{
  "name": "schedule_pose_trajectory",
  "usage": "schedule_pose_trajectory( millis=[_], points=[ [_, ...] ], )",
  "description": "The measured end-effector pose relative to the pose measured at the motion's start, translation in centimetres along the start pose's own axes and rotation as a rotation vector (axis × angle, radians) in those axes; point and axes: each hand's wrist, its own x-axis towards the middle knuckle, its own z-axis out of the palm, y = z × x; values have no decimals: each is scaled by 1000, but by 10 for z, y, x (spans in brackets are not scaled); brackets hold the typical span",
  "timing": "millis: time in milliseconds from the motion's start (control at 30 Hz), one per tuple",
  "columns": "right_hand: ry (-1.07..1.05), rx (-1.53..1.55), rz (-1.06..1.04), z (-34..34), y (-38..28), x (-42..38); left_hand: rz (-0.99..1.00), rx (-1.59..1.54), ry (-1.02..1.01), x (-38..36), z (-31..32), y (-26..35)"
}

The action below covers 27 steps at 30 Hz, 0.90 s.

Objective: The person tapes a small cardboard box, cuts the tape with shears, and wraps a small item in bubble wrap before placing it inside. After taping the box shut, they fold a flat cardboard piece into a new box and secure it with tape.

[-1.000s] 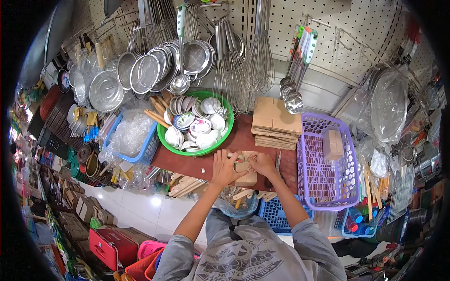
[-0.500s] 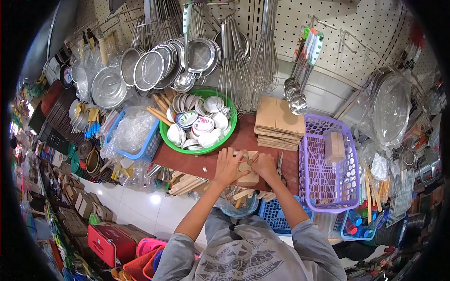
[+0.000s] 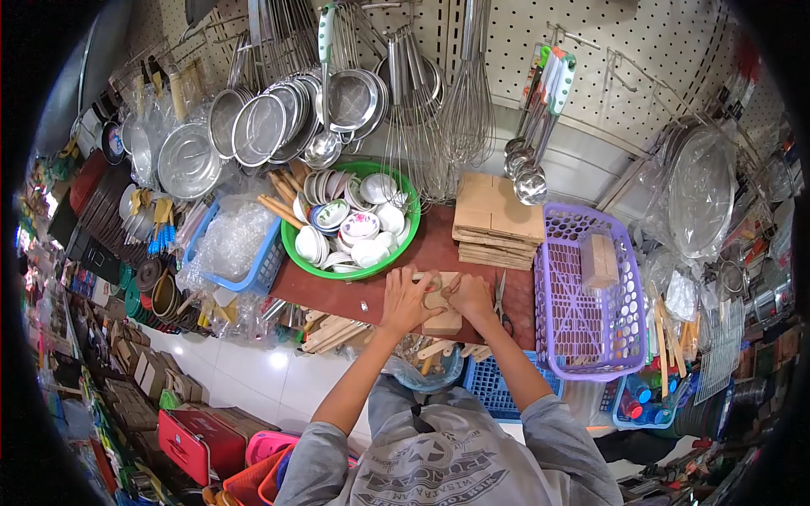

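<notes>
A small piece of brown cardboard [image 3: 444,323] lies near the front edge of the red-brown work surface [image 3: 329,293]. My left hand [image 3: 405,300] holds its left side, thumb and fingers curved in a C shape over it. From the right, my right hand [image 3: 471,298] rests on the cardboard with its fingers curled and pressed together. What the right fingertips pinch is too small to make out. Just right of this hand lie scissors [image 3: 501,297] with dark handles. Behind the hands stands a stack of cut cardboard [image 3: 498,207].
Left of the stack sits a green basin [image 3: 348,276] of small bowls. A purple basket [image 3: 591,369] holding a wrapped block [image 3: 599,260] stands at the right. Whisks [image 3: 469,110], strainers [image 3: 260,131] and ladles [image 3: 530,185] hang above. A blue basket [image 3: 268,263] is at the left.
The whole view has shifted slightly. Both hands remain at the cardboard, with only a slight change in the right fingers' position.
</notes>
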Motion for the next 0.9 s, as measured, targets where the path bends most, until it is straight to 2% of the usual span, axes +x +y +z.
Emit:
schedule_pose_trajectory(
  millis=[233, 333, 433, 533, 633, 733, 833, 900],
  points=[
    [-38, -67, 48, 1, -1, 1, -90, -127, 41, -6, 2, 3],
    [-87, -88, 170, -12, -8, -3, -105, -143, 51, -6, 4, 3],
    [-173, 74, 259, -22, -4, -9, -136, -237, 89, -7, 9, -1],
    [-82, 169, 228, 8, 24, -11, -146, -216, 90, -8, 12, -2],
    [-242, 208, 250, 28, 45, -3, -169, -182, 76, -9, 9, 2],
    [-148, 304, 101, 37, 58, 3, -176, -195, 122, -11, 8, 4],
    [-256, 264, 145, 17, 49, 7, -196, -201, 81, -11, 14, 4],
    [-251, 315, 111, 27, 59, 15, -203, -201, 76, -10, 19, 5]
  ],
)
